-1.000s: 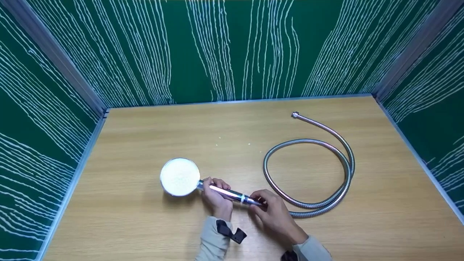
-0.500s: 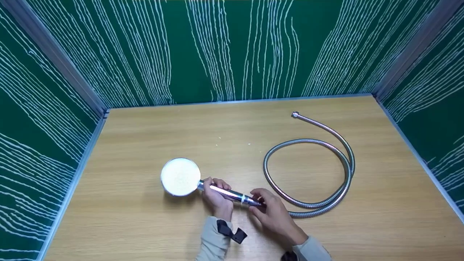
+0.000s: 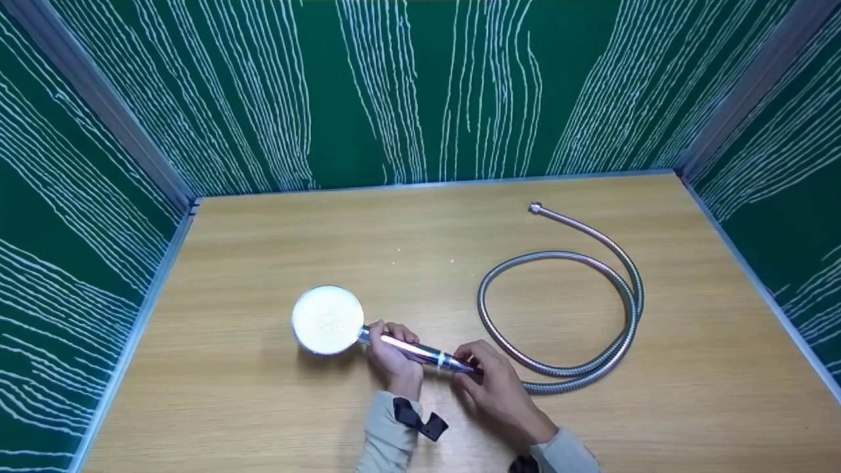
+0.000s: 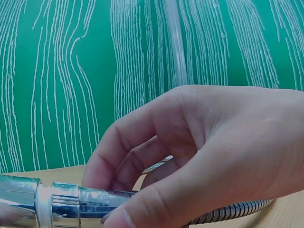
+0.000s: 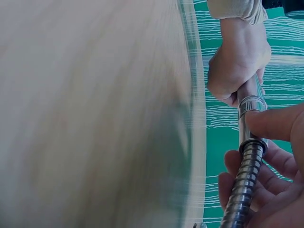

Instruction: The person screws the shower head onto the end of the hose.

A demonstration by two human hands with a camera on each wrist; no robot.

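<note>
My left hand grips the chrome handle of a shower head, whose round white face is turned up at the left. At the handle's other end, my right hand pinches the smooth metal end fitting of a ribbed shower hose between thumb and fingers. The fitting meets the handle in line, with a pale ring showing at the joint in the left wrist view. From under the right hand the hose runs off to the right along the table.
The hose lies in a loose loop on the wooden table, its free end nut towards the back right. Green walls with white wavy lines enclose the table at back and sides. A black strap hangs at the left wrist.
The right hand's fingers shift slightly around the hose fitting. The shower head has moved a hair to the right; the hose loop lies as before.
</note>
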